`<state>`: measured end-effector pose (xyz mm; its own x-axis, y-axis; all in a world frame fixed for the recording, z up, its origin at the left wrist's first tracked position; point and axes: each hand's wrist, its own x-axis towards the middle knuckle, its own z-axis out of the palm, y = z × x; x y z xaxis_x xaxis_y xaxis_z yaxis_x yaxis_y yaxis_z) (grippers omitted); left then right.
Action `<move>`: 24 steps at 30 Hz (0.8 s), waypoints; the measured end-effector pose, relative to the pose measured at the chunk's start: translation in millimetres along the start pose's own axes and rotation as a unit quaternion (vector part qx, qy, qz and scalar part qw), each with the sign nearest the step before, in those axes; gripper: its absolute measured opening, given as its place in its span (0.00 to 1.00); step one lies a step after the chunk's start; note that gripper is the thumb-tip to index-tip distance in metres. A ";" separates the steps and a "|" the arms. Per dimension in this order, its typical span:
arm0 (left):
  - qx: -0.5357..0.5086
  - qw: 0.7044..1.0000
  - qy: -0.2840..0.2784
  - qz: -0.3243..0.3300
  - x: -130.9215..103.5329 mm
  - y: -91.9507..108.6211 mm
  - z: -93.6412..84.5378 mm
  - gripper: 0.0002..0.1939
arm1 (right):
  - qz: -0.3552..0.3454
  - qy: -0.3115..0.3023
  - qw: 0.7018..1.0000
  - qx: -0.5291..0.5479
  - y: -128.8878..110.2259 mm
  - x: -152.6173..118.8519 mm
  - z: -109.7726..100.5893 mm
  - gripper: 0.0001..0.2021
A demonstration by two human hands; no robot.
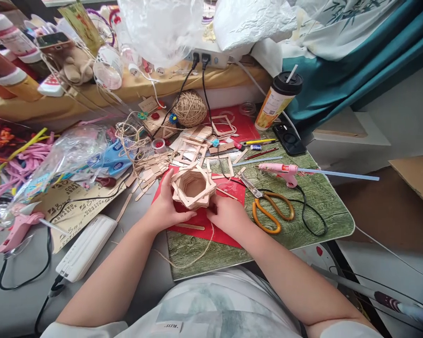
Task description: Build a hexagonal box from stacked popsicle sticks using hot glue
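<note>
Between my two hands stands a hollow, many-sided stack of wooden craft sticks point(193, 199), over a red sheet point(232, 234). My left hand point(169, 204) wraps its left side, thumb along the front and fingers at the far left edge. On the stack's right, my right hand point(227, 213) has its fingers curled and pressed to the lower right side. A length of twine point(197, 260) runs from near my right hand towards me over the green mat point(303, 230). Orange-handled scissors point(273, 211) lie right of my right hand.
A pink glue gun point(280, 172) lies behind the scissors. Further back are a lidded cup point(277, 101), a twine ball point(189, 109) and loose sticks point(151, 169). On the left are a white power strip point(87, 246), another pink glue gun point(19, 230) and sandpaper point(84, 213).
</note>
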<state>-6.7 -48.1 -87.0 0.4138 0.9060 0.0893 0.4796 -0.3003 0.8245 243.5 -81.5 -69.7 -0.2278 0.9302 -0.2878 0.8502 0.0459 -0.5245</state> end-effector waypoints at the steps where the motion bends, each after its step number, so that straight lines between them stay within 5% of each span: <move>1: 0.002 1.000 0.003 0.001 -0.1 -0.2 0.0 0.74 | -0.001 0.002 1.000 0.002 0.8 0.3 1.2 0.06; 13: -0.020 0.999 -0.037 -0.019 -1.9 0.8 -4.3 0.70 | 0.009 0.012 0.999 0.043 0.8 -0.6 0.1 0.05; 24: -0.065 0.995 -0.021 0.073 2.0 -5.4 -11.5 0.52 | -0.010 0.060 0.996 0.061 10.2 0.2 10.7 0.02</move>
<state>-17.4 -41.2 -84.9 0.5056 0.8409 0.1929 0.3079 -0.3847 0.8702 247.0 -84.7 -83.7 -0.1793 0.9667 -0.1824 0.7803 0.0268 -0.6248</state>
